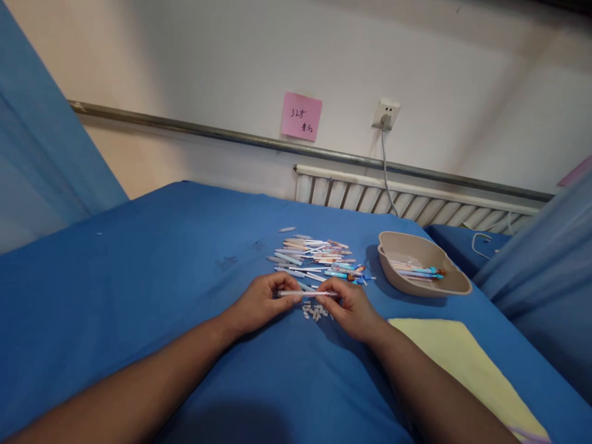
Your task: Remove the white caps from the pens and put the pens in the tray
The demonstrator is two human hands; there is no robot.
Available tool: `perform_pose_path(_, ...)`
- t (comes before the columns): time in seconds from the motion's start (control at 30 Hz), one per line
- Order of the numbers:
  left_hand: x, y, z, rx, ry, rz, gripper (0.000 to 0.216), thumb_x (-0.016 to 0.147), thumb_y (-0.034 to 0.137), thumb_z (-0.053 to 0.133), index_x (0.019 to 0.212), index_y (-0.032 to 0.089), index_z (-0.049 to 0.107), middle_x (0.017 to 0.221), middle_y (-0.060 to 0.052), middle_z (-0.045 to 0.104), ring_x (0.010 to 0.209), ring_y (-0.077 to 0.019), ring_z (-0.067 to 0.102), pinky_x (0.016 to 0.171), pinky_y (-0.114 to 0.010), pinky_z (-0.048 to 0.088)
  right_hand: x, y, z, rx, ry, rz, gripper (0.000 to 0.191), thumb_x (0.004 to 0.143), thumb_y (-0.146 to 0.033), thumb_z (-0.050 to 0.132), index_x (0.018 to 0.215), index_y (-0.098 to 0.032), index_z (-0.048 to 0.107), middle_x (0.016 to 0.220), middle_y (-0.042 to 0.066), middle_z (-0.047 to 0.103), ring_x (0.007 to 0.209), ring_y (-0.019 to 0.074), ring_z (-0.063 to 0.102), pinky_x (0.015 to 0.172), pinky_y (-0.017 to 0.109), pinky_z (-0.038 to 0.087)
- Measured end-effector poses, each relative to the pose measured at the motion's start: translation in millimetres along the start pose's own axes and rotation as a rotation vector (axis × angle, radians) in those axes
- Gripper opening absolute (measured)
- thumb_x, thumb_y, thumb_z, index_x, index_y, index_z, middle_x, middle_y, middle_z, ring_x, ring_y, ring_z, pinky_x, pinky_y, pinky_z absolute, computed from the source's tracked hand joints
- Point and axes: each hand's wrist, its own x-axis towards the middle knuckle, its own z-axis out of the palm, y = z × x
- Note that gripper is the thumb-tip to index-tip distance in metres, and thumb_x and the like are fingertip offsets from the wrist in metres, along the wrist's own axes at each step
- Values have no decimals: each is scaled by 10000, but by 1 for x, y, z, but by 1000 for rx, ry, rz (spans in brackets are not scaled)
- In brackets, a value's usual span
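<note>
Head view is showing the left hand [261, 302] and right hand [351, 308] each pinching shut on one end of a slim white pen [308, 294], holding it level just above small white pieces [317, 313] on the blue table cover [139, 277]. A pile of loose pens [317, 256] is lying just behind the hands. Farther right, a beige tray [411, 288] is holding a few pens, and a yellow cloth [462, 364] is lying nearer.
</note>
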Motion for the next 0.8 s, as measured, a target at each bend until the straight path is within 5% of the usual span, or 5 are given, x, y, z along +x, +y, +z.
perform_pose_path(0.27, -1, 2, 1, 79, 34, 33, 187, 737, 351, 648, 786, 170, 654, 713, -4, 612, 665, -140, 523, 636, -235, 416, 0, 4, 3, -21, -4, 8, 149, 861, -320, 535, 876, -212, 636, 752, -2, 638, 670, 130, 561, 611, 219, 403)
perform_pose_path(0.47, -1, 0, 1, -52, 84, -2, 338, 804, 418, 579, 1045, 180, 586, 756, -16, 620, 663, -151, 583, 621, -252, 456, 1, 3, 2, -39, 16, 10, 164, 866, -340, 533, 869, -212, 634, 694, -18, 611, 636, 123, 542, 585, 215, 382)
perform_pose_path(0.6, 3, -2, -4, -21, 65, -94, 368, 860, 487, 457, 787, 154, 594, 618, -15, 604, 483, -117, 521, 485, -235, 409, 1, 5, 2, -38, 36, 11, 167, 874, -335, 518, 882, -213, 631, 695, -16, 609, 643, 128, 545, 599, 219, 382)
perform_pose_path(0.7, 5, -4, -4, -54, 58, -139, 336, 806, 463, 555, 664, 158, 557, 567, 4, 576, 450, -94, 481, 464, -220, 384, 2, 6, 1, -71, 46, -6, 175, 881, -330, 505, 893, -215, 637, 752, 2, 638, 700, 143, 568, 648, 232, 393)
perform_pose_path(0.8, 6, -4, -4, -186, 123, -98, 252, 664, 342, 730, 786, 167, 596, 712, 4, 621, 595, -103, 548, 562, -212, 429, 4, 8, 0, -107, 65, -6, 186, 886, -337, 498, 879, -215, 638, 766, 8, 651, 712, 149, 578, 658, 237, 393)
